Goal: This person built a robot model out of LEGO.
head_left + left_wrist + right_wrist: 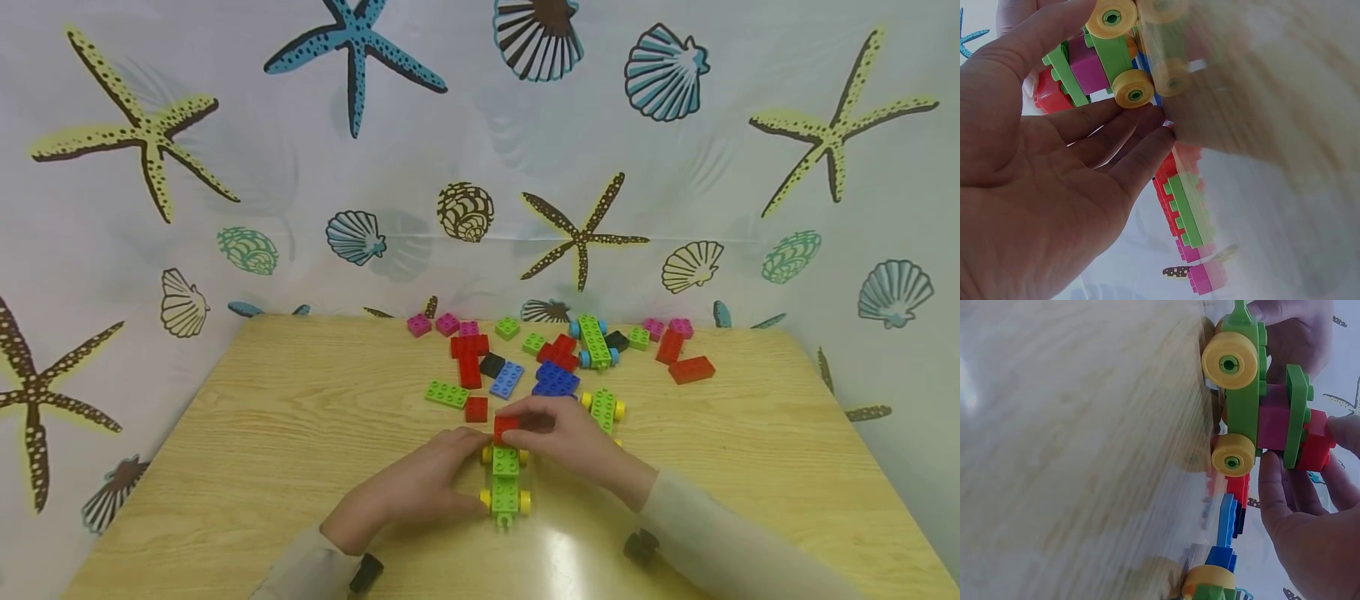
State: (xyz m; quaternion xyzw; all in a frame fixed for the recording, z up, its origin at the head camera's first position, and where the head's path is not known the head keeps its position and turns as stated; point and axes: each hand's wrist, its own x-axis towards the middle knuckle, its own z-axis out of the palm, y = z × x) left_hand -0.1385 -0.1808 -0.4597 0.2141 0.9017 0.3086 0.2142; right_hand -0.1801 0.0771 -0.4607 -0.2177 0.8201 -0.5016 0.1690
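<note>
Head: right hand [573,437] pinches one red brick [506,427] above the nearest wheeled base [505,495]; press squarely down. Left hand [416,483] grips that base between thumb and fingers; it should brace. Bench [315,400] bears three such bases. Left wrist: two yellow wheels [1133,89] at the fingers. Right wrist: one magenta brick [1272,419], one green plate [1294,419], stacked beneath the red brick
</note>
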